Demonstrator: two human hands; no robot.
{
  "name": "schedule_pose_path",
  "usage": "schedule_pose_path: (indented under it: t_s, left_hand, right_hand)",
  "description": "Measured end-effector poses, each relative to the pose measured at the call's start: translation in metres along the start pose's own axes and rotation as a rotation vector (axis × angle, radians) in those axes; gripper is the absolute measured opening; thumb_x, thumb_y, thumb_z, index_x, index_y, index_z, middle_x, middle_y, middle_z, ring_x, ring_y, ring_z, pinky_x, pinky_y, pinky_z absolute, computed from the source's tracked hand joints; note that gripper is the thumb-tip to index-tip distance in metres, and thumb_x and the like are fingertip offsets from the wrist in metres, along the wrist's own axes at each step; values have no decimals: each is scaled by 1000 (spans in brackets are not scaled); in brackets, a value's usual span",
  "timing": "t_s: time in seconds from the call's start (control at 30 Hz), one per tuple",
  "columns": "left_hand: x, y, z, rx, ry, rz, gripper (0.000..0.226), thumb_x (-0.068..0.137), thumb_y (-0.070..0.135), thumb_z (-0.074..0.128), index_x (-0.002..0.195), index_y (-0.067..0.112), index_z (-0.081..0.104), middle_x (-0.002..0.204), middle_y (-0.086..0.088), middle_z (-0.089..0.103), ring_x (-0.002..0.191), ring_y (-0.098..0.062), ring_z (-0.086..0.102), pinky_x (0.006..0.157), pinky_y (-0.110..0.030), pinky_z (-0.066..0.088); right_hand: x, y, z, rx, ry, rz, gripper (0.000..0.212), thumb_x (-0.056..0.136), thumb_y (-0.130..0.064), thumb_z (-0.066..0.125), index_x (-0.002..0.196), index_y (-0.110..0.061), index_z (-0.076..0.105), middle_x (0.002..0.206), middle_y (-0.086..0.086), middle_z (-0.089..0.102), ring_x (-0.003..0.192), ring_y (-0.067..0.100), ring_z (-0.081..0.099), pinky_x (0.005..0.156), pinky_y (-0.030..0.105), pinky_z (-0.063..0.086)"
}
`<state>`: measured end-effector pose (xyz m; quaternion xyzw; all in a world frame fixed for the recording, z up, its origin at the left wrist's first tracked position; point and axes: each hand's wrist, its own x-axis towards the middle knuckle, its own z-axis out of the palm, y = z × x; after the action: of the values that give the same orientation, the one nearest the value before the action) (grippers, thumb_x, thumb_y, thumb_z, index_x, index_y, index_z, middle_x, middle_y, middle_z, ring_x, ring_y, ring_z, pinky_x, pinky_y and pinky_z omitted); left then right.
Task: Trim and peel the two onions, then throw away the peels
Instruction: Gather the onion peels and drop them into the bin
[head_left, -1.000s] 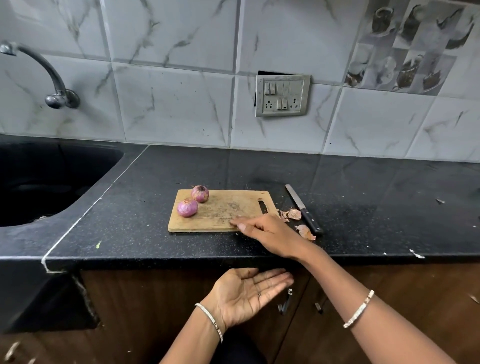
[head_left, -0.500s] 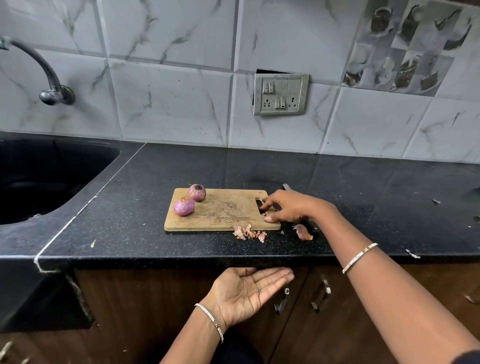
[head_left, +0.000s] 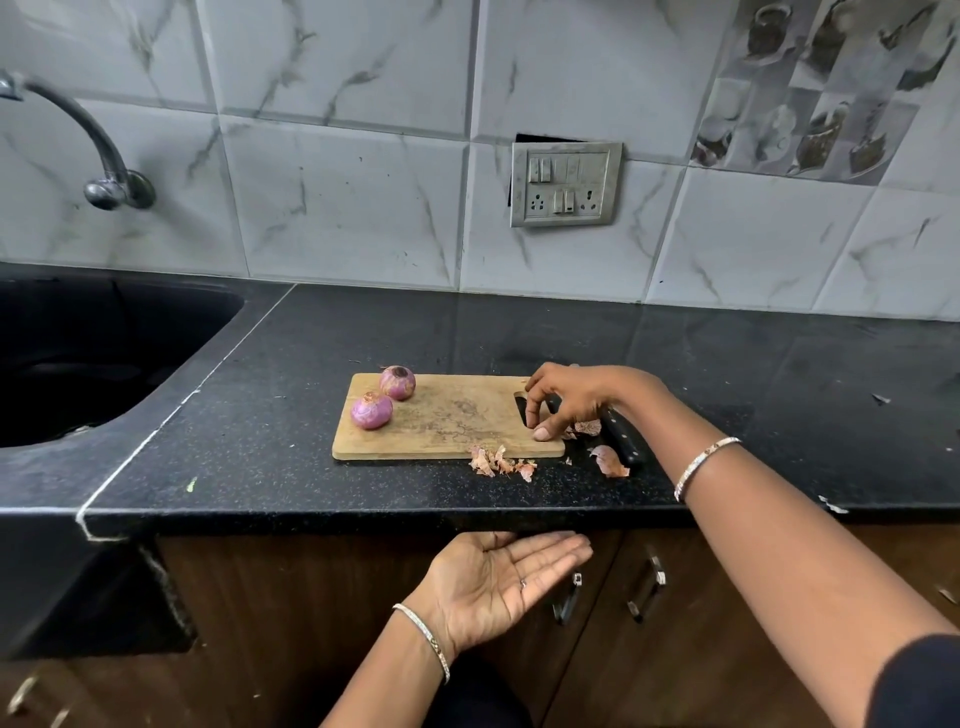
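Onions (head_left: 371, 410) sit at the board's (head_left: 447, 421) left end, close together, and look trimmed and peeled. The step left is probably the peels.

Peels: a small heap (head_left: 498, 461) on the counter (head_left: 363, 493) against the board's front edge, plus one curl (head_left: 609, 461) and one scrap (head_left: 587, 427) by the knife (head_left: 621, 436), which lies right of the board.

Right hand (head_left: 576, 395) is at the board's right end, fingers bent down by the slot, thumb on the wood. Can't tell if it pinches a scrap.

Left hand (head_left: 498, 582) is flat, palm up, empty, just under the counter lip below the heap. Reads as a catch tray.

Handling: peels are likely paper-light, dry and brittle, so they crumble and scatter. Don't pinch them singly. Sweep with flat fingers over the edge into the palm, then cup. Pick up the larger curl whole. Keep clear of the blade.
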<state>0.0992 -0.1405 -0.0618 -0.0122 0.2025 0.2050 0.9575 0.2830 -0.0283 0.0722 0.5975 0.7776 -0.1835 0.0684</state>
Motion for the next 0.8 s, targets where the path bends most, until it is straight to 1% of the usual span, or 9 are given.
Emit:
schedule_pose_path:
  t_s: [0.1, 0.2, 0.3, 0.37, 0.43, 0.53, 0.6, 0.7, 0.8]
  left_hand:
    - [1, -1, 0, 7, 5, 10, 61, 105, 25, 24, 133, -25, 46, 140, -41, 48, 132, -51, 46, 92, -61, 49]
    - [0, -1, -1, 8, 15, 14, 61, 105, 25, 24, 133, -24, 46, 141, -40, 48, 133, -51, 45, 100, -59, 47]
    - [-1, -1, -1, -1, 13, 14, 61, 105, 25, 24, 134, -24, 45, 142, -40, 47, 136, -49, 43, 104, -57, 46]
    - [0, -1, -1, -4, 7, 21, 61, 104, 24, 24, 134, -24, 45, 141, -40, 48, 136, -49, 43, 95, -61, 48]
    - [1, 0, -1, 7, 13, 21, 61, 105, 24, 23, 134, -25, 45, 141, -40, 48, 135, -49, 44, 98, -60, 47]
    - [2, 1, -1, 26, 40, 22, 62, 106, 25, 22, 133, -25, 46, 140, -40, 48, 135, -49, 44, 117, -48, 37]
    - [2, 1, -2, 22, 52, 28, 62, 106, 25, 22, 132, -26, 46, 140, -41, 48, 136, -49, 43, 121, -43, 31]
    - [2, 0, -3, 41, 50, 38, 63, 107, 26, 22, 132, -25, 46, 140, -40, 49, 135, -50, 45, 117, -47, 37]
    - [1, 0, -2, 41, 31, 33, 63, 107, 27, 22, 133, -25, 46, 140, -40, 49, 130, -52, 48, 99, -60, 47]
  right_hand:
    - [0, -8, -5, 31, -63, 19, 28, 82, -25, 83, 104, -10, 74, 141, 16, 52, 135, 36, 46, 111, 48, 41]
    - [2, -4, -5, 5, -19, -11, 15, 74, -36, 87, 75, -34, 72, 131, 12, 64, 129, 36, 53, 107, 57, 43]
    - [-8, 4, -1, 96, 133, -83, 16, 74, -35, 88, 73, -39, 72, 114, 4, 73, 118, 28, 63, 101, 50, 49]
    - [-18, 9, 0, 249, 226, -88, 17, 78, -19, 86, 85, -32, 77, 103, 0, 77, 105, 18, 70, 94, 41, 56]
    - [-24, 13, 4, 325, 285, -76, 18, 83, -9, 81, 98, -20, 79, 99, -5, 77, 96, 10, 71, 89, 30, 58]
    - [-16, 11, 15, 158, 337, -15, 22, 90, -22, 74, 113, -22, 75, 117, -3, 73, 112, 13, 63, 100, 32, 50]
    - [-6, 8, 22, 32, 282, 7, 24, 91, -33, 73, 114, -27, 74, 123, 0, 69, 120, 20, 54, 104, 39, 41]
    - [3, 8, 24, -33, 245, 19, 22, 89, -39, 74, 109, -30, 74, 122, 0, 64, 120, 21, 47, 106, 41, 30]
    - [9, 11, 18, -49, 167, 44, 15, 88, -43, 73, 100, -34, 72, 123, 0, 54, 119, 22, 41, 107, 41, 29]
